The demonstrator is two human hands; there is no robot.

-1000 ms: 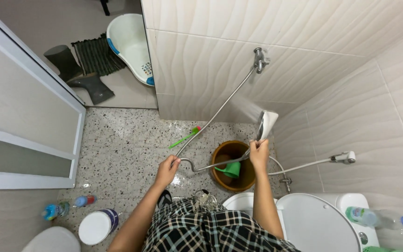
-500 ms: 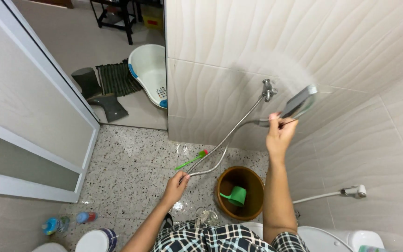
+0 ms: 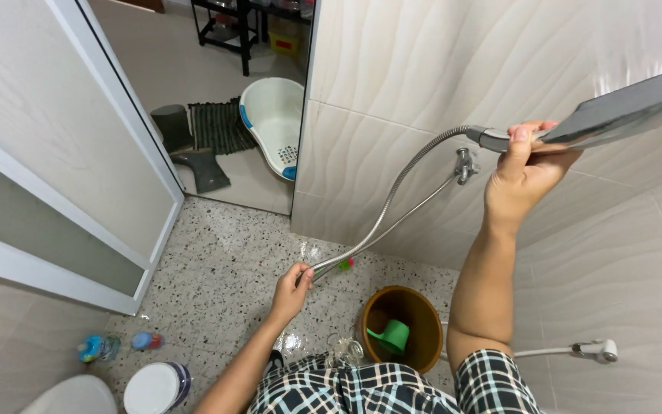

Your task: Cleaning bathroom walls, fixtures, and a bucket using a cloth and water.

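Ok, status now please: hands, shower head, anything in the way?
Right hand grips shower head, raised. Left hand holds hose. Bucket below, apart.

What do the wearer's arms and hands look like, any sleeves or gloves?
Both arms are bare to past the elbow, with no sleeves in view. The left hand and right hand are bare too: no gloves, rings, watch or wristband visible. The only clothing seen is a black, white and peach checked fabric garment at the bottom edge.

Two small bottles (image 3: 116, 344) on floor, lower left
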